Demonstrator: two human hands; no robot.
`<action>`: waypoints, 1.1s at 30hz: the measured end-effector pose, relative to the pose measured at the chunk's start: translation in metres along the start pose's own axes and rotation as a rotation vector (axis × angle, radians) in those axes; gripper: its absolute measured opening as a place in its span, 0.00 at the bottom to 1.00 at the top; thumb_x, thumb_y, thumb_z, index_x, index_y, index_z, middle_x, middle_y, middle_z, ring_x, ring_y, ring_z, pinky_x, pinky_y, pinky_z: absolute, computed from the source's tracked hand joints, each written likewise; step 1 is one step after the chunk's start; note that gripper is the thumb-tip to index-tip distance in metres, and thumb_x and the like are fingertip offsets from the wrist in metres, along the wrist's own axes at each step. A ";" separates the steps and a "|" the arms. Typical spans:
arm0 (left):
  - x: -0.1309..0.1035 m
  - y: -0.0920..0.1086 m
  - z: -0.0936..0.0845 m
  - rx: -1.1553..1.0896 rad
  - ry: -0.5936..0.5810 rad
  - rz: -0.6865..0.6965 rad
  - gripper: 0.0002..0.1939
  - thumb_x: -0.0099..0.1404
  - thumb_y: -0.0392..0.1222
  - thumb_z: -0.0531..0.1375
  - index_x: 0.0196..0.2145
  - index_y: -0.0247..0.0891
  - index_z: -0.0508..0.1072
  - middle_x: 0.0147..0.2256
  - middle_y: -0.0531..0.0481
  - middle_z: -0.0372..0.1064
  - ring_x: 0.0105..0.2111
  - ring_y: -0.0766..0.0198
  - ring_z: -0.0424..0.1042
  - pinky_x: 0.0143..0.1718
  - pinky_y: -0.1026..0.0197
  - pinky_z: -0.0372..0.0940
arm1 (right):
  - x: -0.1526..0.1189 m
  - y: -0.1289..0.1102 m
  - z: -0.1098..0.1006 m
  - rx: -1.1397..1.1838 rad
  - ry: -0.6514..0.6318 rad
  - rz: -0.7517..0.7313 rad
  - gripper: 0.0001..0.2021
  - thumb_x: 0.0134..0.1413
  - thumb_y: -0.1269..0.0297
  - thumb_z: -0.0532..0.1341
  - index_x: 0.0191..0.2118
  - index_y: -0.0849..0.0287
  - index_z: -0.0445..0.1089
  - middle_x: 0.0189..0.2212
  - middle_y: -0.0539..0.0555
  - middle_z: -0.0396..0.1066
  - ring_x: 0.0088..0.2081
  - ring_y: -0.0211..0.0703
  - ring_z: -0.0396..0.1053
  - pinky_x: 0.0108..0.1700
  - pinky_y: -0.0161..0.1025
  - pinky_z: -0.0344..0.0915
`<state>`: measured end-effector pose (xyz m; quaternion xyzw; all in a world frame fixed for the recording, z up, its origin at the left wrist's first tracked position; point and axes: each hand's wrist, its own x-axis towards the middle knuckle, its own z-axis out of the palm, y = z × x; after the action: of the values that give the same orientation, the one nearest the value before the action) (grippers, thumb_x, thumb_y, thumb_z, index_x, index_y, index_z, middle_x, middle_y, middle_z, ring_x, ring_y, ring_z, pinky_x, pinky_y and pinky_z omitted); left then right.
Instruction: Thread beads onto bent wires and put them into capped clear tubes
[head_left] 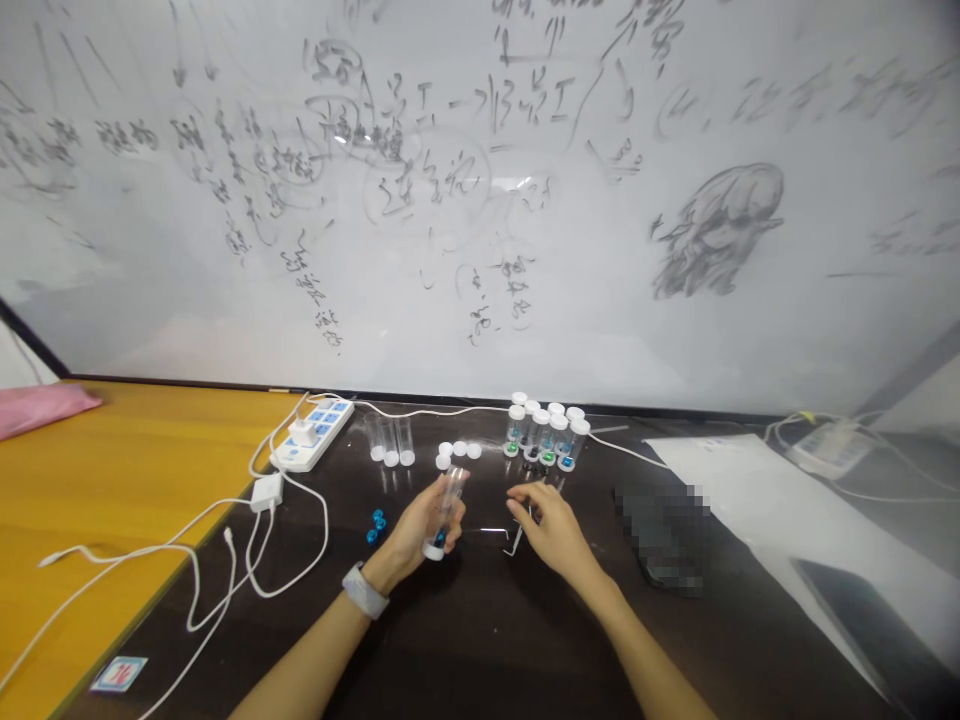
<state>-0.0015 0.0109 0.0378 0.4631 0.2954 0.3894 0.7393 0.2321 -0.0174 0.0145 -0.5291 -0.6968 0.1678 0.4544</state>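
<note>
My left hand (424,525) is wrapped round a clear tube (450,500), tilted, with its white end down and a small dark blue piece near that end. My right hand (551,520) is bent over the dark table, thumb and forefinger close round a thin metal rod (517,538) with a bent end. Another thin bent rod (491,531) lies between the hands. Several white caps (460,450) lie beyond my left hand. Small black rings (535,468) sit just beyond my right hand. Blue pieces (377,524) lie left of my left hand.
Clear tubes (391,442) stand at the back, left of the caps. Several capped tubes (559,437) holding coloured pieces stand at the back right. A power strip (313,436) and white cables (326,520) lie left. Paper (720,480) and dark devices (862,610) are on the right.
</note>
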 end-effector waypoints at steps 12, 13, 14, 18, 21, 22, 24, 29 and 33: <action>0.000 0.006 -0.003 0.054 0.025 0.065 0.26 0.67 0.59 0.58 0.54 0.38 0.68 0.31 0.49 0.69 0.23 0.67 0.69 0.19 0.68 0.58 | -0.001 0.003 0.027 -0.557 -0.367 -0.054 0.07 0.60 0.74 0.58 0.33 0.59 0.71 0.35 0.58 0.70 0.41 0.51 0.66 0.46 0.43 0.60; 0.000 0.006 -0.004 0.069 0.022 0.061 0.26 0.68 0.60 0.57 0.54 0.37 0.68 0.31 0.49 0.69 0.22 0.67 0.69 0.19 0.68 0.58 | -0.001 0.002 0.029 -0.611 -0.382 -0.058 0.06 0.58 0.77 0.58 0.34 0.60 0.71 0.36 0.59 0.70 0.42 0.52 0.66 0.46 0.43 0.60; 0.000 0.005 -0.004 0.083 0.017 0.058 0.27 0.68 0.59 0.57 0.54 0.37 0.68 0.31 0.49 0.69 0.22 0.67 0.68 0.19 0.68 0.58 | -0.002 0.001 0.030 -0.655 -0.389 -0.059 0.07 0.54 0.79 0.58 0.34 0.61 0.70 0.38 0.61 0.70 0.42 0.53 0.65 0.46 0.43 0.59; 0.000 0.004 -0.003 0.147 -0.001 0.066 0.26 0.69 0.59 0.55 0.54 0.35 0.69 0.29 0.49 0.68 0.21 0.68 0.66 0.18 0.67 0.58 | -0.004 0.001 0.029 -0.603 -0.379 -0.040 0.15 0.44 0.85 0.55 0.35 0.60 0.67 0.37 0.59 0.70 0.41 0.51 0.65 0.42 0.40 0.59; 0.000 0.004 -0.002 0.234 -0.010 0.082 0.25 0.70 0.58 0.55 0.53 0.35 0.70 0.29 0.49 0.68 0.21 0.68 0.65 0.18 0.67 0.58 | 0.000 0.005 0.018 -0.331 -0.298 0.016 0.13 0.51 0.84 0.51 0.36 0.58 0.64 0.29 0.52 0.67 0.33 0.45 0.66 0.35 0.37 0.59; 0.000 0.004 -0.001 0.273 -0.018 0.084 0.25 0.70 0.58 0.55 0.52 0.35 0.71 0.30 0.49 0.68 0.21 0.69 0.65 0.19 0.67 0.58 | 0.003 0.005 0.013 -0.226 -0.252 0.023 0.12 0.56 0.81 0.50 0.36 0.57 0.63 0.27 0.50 0.66 0.30 0.43 0.66 0.34 0.36 0.59; 0.000 0.003 -0.001 0.349 -0.035 0.078 0.24 0.69 0.58 0.55 0.50 0.35 0.72 0.29 0.50 0.68 0.20 0.69 0.64 0.19 0.67 0.57 | 0.007 0.005 0.003 -0.060 -0.152 0.000 0.07 0.64 0.73 0.51 0.38 0.56 0.64 0.27 0.49 0.67 0.29 0.42 0.66 0.34 0.36 0.61; -0.002 0.002 -0.002 0.493 -0.079 0.029 0.25 0.68 0.60 0.55 0.49 0.35 0.74 0.28 0.51 0.69 0.19 0.70 0.63 0.18 0.68 0.56 | 0.008 -0.004 -0.013 -0.007 -0.050 -0.158 0.10 0.68 0.67 0.51 0.38 0.55 0.69 0.34 0.53 0.71 0.36 0.45 0.70 0.40 0.39 0.63; -0.004 0.001 0.001 0.570 -0.149 -0.021 0.25 0.68 0.61 0.55 0.40 0.34 0.76 0.27 0.50 0.69 0.20 0.70 0.63 0.19 0.68 0.57 | 0.003 -0.015 -0.012 -0.007 -0.136 -0.279 0.13 0.70 0.68 0.49 0.41 0.55 0.71 0.35 0.55 0.71 0.37 0.45 0.70 0.41 0.39 0.65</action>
<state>-0.0029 0.0067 0.0393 0.6765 0.3426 0.2478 0.6030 0.2326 -0.0237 0.0326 -0.4163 -0.7932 0.1361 0.4231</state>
